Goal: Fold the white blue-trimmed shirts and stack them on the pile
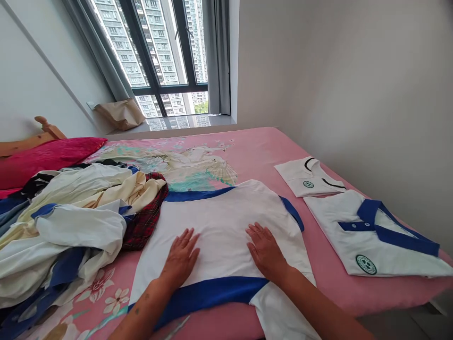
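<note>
A white shirt with blue side panels (219, 217) lies spread face down or back up, I cannot tell which, on the pink bedsheet (247, 141). My left hand (180, 257) rests flat on its left part, fingers stretched out. On the right part of the same shirt lies my right hand (266, 250), palm down with the fingers extended. Neither hand grips the cloth. One white sleeve hangs toward the near edge of the bed, partly under my right forearm.
To the left is a heap of clothes (88, 222) beside a red pillow (49, 158). A folded white shirt with a blue collar (354, 236) and a folded white shirt with black trim (300, 177) lie at the right. A brown paper bag (122, 114) stands by the window.
</note>
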{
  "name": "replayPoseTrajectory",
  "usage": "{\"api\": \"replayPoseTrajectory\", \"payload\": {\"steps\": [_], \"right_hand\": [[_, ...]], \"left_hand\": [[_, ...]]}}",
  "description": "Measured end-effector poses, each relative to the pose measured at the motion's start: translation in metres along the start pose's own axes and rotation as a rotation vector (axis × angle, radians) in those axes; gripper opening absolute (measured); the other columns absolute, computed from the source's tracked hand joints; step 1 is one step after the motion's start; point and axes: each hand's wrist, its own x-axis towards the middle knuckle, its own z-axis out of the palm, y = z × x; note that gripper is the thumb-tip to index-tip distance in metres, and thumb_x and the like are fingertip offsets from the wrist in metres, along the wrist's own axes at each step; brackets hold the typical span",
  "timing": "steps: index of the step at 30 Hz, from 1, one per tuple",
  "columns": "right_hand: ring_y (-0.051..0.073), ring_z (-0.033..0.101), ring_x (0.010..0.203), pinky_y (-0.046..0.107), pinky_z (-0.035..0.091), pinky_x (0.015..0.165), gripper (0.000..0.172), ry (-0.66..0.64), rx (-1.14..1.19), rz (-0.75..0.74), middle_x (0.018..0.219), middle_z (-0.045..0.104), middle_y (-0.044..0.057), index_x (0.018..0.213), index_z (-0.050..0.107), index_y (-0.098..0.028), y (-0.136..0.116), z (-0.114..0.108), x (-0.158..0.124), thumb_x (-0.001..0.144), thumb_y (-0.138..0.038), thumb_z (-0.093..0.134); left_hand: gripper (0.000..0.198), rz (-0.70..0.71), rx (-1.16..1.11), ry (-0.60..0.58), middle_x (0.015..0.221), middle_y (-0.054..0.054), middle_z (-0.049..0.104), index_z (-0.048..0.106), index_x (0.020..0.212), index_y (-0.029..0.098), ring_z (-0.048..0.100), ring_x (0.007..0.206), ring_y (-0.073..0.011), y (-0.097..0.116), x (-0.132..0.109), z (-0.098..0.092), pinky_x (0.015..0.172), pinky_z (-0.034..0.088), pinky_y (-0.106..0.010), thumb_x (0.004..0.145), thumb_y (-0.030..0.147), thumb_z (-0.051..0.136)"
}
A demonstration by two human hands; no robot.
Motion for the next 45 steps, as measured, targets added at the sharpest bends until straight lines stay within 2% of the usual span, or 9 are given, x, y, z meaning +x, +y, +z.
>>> {"api": "replayPoseTrajectory", "payload": {"steps": [3,9,12,16,23,30,34,38,45], "right_hand": [[0.022,0.024,0.137,0.046,0.011,0.113,0.046,-0.128,-0.015,-0.152,0.144,0.037,0.005,0.134,0.044,-0.021,0.014,0.010,0.032,0.091,-0.033,0.034],[0.030,0.033,0.131,0.056,0.017,0.107,0.050,-0.078,-0.286,0.378,0.138,0.045,0.014,0.131,0.046,-0.012,0.116,0.000,0.051,0.089,-0.035,0.031],[0.025,0.024,0.136,0.050,0.007,0.112,0.051,0.047,-0.235,0.151,0.142,0.040,0.012,0.135,0.042,-0.011,0.077,0.003,0.070,0.092,-0.032,0.026],[0.018,0.025,0.137,0.039,0.012,0.113,0.048,-0.230,-0.017,-0.279,0.144,0.038,0.003,0.137,0.040,-0.023,0.028,0.027,0.106,0.091,-0.033,0.032],[0.024,0.018,0.139,0.047,0.016,0.111,0.057,-0.281,-0.204,0.316,0.151,0.020,0.010,0.143,0.027,-0.011,0.104,0.034,0.147,0.091,-0.034,0.029],[0.019,0.011,0.140,0.044,0.005,0.114,0.057,-0.374,-0.020,-0.240,0.152,0.017,-0.001,0.144,0.025,-0.027,0.035,0.061,0.155,0.091,-0.047,0.029],[0.021,0.007,0.140,0.046,0.006,0.113,0.062,-0.336,-0.110,0.019,0.153,0.012,0.004,0.146,0.020,-0.018,0.071,0.068,0.159,0.092,-0.049,0.023],[0.020,0.007,0.140,0.045,0.005,0.114,0.062,-0.278,-0.157,0.034,0.152,0.013,0.001,0.146,0.020,-0.019,0.095,0.068,0.159,0.092,-0.049,0.021],[0.020,0.008,0.140,0.046,0.007,0.114,0.061,-0.261,-0.200,0.038,0.153,0.013,0.001,0.145,0.020,-0.019,0.087,0.072,0.157,0.092,-0.048,0.020]], "left_hand": [[0.047,0.130,-0.063,-0.124,0.149,-0.002,0.031,0.037,0.137,0.032,0.026,0.137,-0.0221,0.017,0.029,0.011,0.112,0.019,-0.048,0.091,0.041,0.034],[0.054,-0.626,0.140,-0.114,0.138,-0.022,0.043,0.044,0.132,0.005,0.037,0.130,-0.0319,-0.096,0.030,0.008,0.102,0.032,-0.052,0.090,0.036,0.029],[0.049,-0.223,0.056,-0.038,0.142,-0.014,0.041,0.050,0.128,0.012,0.031,0.134,-0.0250,-0.065,0.053,0.010,0.109,0.027,-0.042,0.090,0.036,0.032],[0.045,0.287,-0.155,-0.135,0.148,0.001,0.033,0.037,0.137,0.033,0.027,0.137,-0.0180,-0.006,0.094,0.030,0.114,0.017,-0.042,0.093,0.039,0.029],[0.062,-0.613,0.056,-0.074,0.151,-0.017,0.022,0.030,0.141,0.010,0.016,0.139,-0.0284,-0.121,0.113,0.042,0.108,0.019,-0.053,0.089,0.044,0.030],[0.050,0.119,-0.069,-0.197,0.151,0.002,0.024,0.031,0.140,0.034,0.019,0.139,-0.0181,-0.075,0.126,0.051,0.114,0.006,-0.043,0.091,0.044,0.031],[0.055,-0.366,-0.057,-0.100,0.151,-0.006,0.024,0.033,0.141,0.018,0.018,0.140,-0.0230,-0.139,0.125,0.055,0.114,0.010,-0.044,0.089,0.039,0.033],[0.054,-0.493,-0.041,-0.018,0.149,-0.013,0.029,0.037,0.136,0.003,0.023,0.138,-0.0209,-0.194,0.120,0.051,0.115,0.018,-0.033,0.088,0.027,0.030],[0.052,-0.579,-0.011,0.116,0.137,-0.017,0.046,0.044,0.130,0.000,0.040,0.129,-0.0224,-0.182,0.117,0.031,0.111,0.028,-0.035,0.088,0.023,0.025]]}}
